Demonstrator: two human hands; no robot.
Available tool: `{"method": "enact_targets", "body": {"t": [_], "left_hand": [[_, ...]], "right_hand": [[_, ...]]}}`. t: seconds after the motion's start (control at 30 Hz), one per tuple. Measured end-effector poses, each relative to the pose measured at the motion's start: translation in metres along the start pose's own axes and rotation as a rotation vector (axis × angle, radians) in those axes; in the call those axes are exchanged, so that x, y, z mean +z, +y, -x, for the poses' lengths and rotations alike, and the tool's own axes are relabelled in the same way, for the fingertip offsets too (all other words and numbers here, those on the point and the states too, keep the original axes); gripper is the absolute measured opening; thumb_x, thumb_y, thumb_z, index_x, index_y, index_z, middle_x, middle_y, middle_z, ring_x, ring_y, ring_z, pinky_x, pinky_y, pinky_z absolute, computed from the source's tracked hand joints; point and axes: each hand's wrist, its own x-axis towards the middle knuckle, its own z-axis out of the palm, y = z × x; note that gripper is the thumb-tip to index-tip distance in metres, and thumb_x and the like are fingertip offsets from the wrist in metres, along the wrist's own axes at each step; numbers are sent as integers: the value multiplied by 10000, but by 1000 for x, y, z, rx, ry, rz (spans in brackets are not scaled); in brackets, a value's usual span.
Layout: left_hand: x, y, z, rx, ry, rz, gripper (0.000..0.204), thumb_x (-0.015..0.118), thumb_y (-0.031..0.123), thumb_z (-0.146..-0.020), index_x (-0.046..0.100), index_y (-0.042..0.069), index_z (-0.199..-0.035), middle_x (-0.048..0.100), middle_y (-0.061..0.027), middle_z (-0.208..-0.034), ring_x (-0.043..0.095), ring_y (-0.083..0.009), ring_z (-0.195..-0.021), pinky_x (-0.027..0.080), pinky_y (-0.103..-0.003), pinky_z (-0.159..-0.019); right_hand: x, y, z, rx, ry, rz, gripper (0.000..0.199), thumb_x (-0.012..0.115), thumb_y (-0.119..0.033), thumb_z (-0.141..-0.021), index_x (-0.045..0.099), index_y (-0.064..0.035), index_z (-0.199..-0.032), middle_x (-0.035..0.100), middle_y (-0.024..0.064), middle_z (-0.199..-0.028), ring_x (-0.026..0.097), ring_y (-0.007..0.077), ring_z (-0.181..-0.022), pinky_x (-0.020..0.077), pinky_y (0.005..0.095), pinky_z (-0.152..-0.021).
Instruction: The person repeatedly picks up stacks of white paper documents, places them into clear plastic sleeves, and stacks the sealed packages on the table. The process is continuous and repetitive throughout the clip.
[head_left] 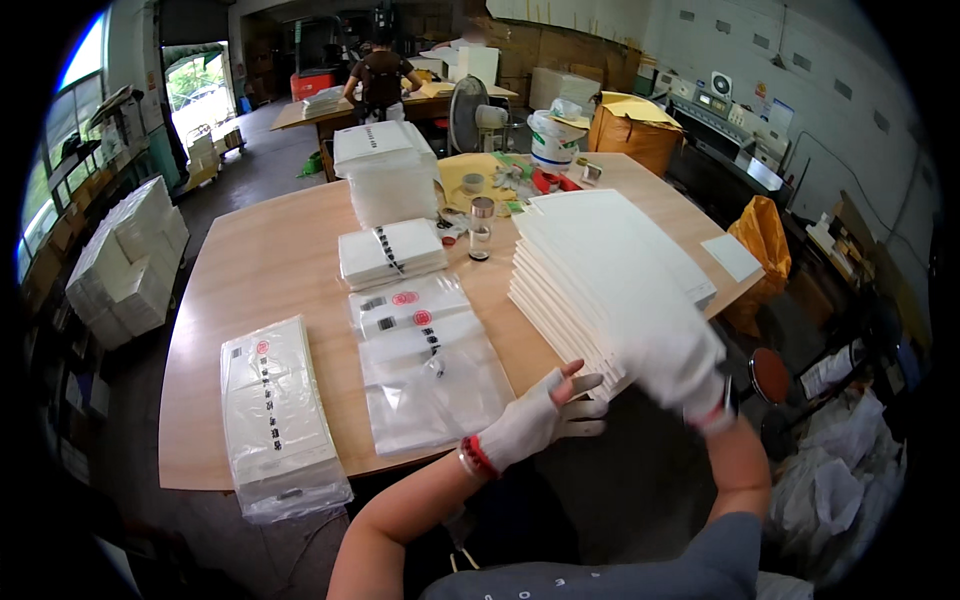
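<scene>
A tall stack of white paper sheets (615, 250) stands on the right side of the table, its layered edges fanned toward the left. My left hand (540, 415), in a white glove with bare fingertips, is beside the stack's near corner with fingers apart and nothing visible in it. My right hand (675, 365), also gloved, is over the near right part of the stack; motion smears it and hides its fingers. Left of the stack lie printed clear plastic bags (425, 390). A filled plastic packet of sheets (270, 400) lies at the near left, overhanging the table edge.
Behind the bags are a smaller wrapped pile (392, 252) and a tall pile of packets (385, 170). A clear jar (480, 230), white bucket (553, 140) and fan (468, 115) stand farther back. A red stool (769, 377) is at right. Another person (383, 80) works at a far table.
</scene>
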Motion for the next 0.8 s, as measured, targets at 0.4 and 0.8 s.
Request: {"method": "enact_targets", "body": {"t": [0.4, 0.8], "left_hand": [[-24, -18, 66, 294, 319, -975, 752, 546, 86, -704, 220, -17, -1374, 419, -270, -1204, 482, -370, -1074, 408, -496, -898], [-104, 82, 62, 331, 1179, -2048, 485, 703, 242, -765, 538, 6, -1155, 615, -127, -988, 584, -233, -901, 460, -358, -816]], "right_hand": [[65, -86, 85, 1213, 327, -1482, 431, 305, -331, -991, 492, 17, -1162, 554, 124, -1127, 535, 205, -1044, 445, 351, -914], [106, -148, 63, 991, 421, -1042, 333, 588, -209, -867, 526, 42, -1079, 623, 121, -898, 601, 195, -738, 487, 303, -656]]}}
